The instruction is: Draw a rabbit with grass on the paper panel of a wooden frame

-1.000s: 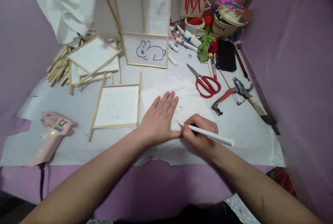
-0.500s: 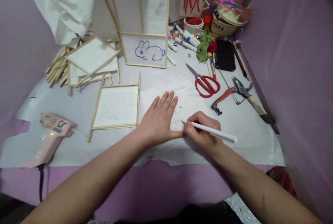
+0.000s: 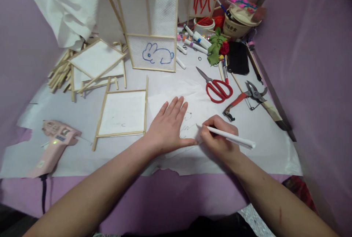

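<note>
Muted, diffuse light leaves the purple cloth [image 3: 176, 198] shadowed, the view's edges stretched

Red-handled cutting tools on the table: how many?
2: scissors, beyond the right hand; pruning shears, right of the scissors. More may be hidden in the clutter.

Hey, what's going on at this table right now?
A person is drawing on thin white paper. Their right hand holds a white pen, its tip at the sketched dark lines, while the left hand lies flat on the sheet. What the lines depict is unclear. Left of the sheet lie a paper-covered stick frame and a pink glue gun; red-handled scissors and pruning shears lie to its right.
</note>
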A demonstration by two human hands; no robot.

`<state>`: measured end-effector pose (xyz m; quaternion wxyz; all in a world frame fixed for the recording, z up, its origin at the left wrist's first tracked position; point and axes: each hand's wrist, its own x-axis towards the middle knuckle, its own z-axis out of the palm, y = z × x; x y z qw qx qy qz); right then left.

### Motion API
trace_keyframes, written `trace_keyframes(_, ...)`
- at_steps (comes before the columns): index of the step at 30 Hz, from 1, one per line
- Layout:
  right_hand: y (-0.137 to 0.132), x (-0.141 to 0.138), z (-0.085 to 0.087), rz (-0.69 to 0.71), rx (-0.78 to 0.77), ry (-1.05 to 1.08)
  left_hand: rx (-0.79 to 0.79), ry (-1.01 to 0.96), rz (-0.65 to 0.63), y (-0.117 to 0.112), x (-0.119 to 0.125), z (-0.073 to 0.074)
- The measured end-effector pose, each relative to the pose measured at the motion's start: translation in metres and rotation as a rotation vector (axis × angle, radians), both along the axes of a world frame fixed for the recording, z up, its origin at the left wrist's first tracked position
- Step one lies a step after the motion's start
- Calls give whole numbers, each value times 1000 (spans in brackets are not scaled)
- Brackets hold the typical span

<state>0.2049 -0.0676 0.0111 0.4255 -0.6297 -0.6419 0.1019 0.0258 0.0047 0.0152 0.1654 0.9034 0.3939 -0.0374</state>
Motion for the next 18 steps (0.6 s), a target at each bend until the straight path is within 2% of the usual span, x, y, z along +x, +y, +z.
trace_keyframes(18, -5, 3, 2, -16, -12, -72, 11, -10, -1, 0, 1, -2)
